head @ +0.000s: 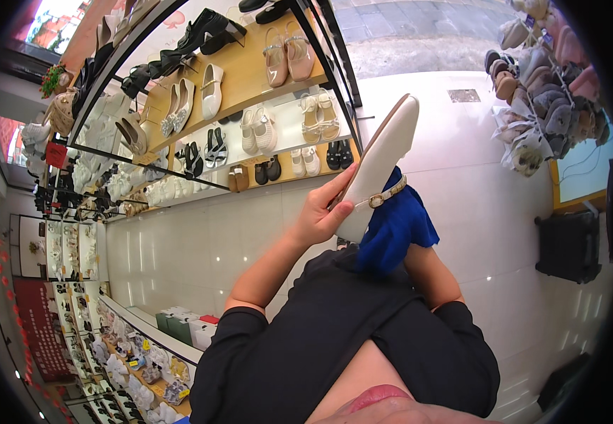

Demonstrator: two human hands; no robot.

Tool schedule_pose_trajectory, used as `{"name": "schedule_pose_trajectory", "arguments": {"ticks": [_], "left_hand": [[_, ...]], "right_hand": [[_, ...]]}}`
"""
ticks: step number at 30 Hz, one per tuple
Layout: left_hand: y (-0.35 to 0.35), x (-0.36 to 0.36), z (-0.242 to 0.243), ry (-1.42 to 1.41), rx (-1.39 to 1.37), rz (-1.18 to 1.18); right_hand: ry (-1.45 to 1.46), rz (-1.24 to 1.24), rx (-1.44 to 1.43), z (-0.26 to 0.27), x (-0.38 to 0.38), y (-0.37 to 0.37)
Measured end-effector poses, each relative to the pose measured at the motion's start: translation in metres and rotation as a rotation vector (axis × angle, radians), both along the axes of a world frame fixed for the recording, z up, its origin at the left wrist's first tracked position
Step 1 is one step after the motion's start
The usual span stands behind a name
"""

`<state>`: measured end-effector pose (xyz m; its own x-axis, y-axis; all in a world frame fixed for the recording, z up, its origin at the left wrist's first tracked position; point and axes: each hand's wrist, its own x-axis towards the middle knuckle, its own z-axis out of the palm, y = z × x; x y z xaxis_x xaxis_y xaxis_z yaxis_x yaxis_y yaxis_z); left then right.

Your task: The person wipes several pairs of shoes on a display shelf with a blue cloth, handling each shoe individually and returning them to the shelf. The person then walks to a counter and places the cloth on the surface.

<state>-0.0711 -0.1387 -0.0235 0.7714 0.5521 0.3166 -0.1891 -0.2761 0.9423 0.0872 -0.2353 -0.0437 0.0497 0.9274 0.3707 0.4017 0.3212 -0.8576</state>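
Observation:
A white pointed-toe strap shoe (pixel 386 146) is held up before my chest, toe pointing away and brown sole edge facing left. My left hand (pixel 330 204) grips it around the heel half, thumb on the near side and fingers along the sole. A thin white strap with a gold-toned buckle (pixel 376 201) crosses in front of a blue cloth (pixel 399 228). That cloth lies against the shoe's opening and drapes over my right hand, hiding the fingers. Only my right wrist and forearm show below it.
Display shelves (pixel 242 103) with several pairs of shoes stand ahead on the left. A rack of plush slippers (pixel 545 95) hangs at upper right. On the tiled floor (pixel 476 212) a black wheeled case (pixel 568 246) stands at right. Boxes (pixel 184 326) sit behind a low shoe display at lower left.

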Motion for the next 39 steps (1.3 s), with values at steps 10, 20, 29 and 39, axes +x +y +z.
{"name": "schedule_pose_trajectory", "arguments": {"ticks": [10, 20, 29, 39], "left_hand": [[0.068, -0.060, -0.019, -0.294, -0.636, 0.260], [0.226, -0.216, -0.052, -0.264, -0.886, -0.297], [0.395, -0.275, -0.018, 0.588, -0.550, -0.420], [0.522, -0.230, -0.082, 0.070, -0.142, 0.624]], "right_hand": [[-0.302, -0.070, 0.084, -0.006, -0.043, 0.014], [-0.127, -0.238, -0.117, -0.004, -0.119, 0.106], [0.263, -0.344, -0.455, -0.004, -0.204, 0.258], [0.128, -0.542, -0.527, -0.011, -0.225, 0.358]]}}
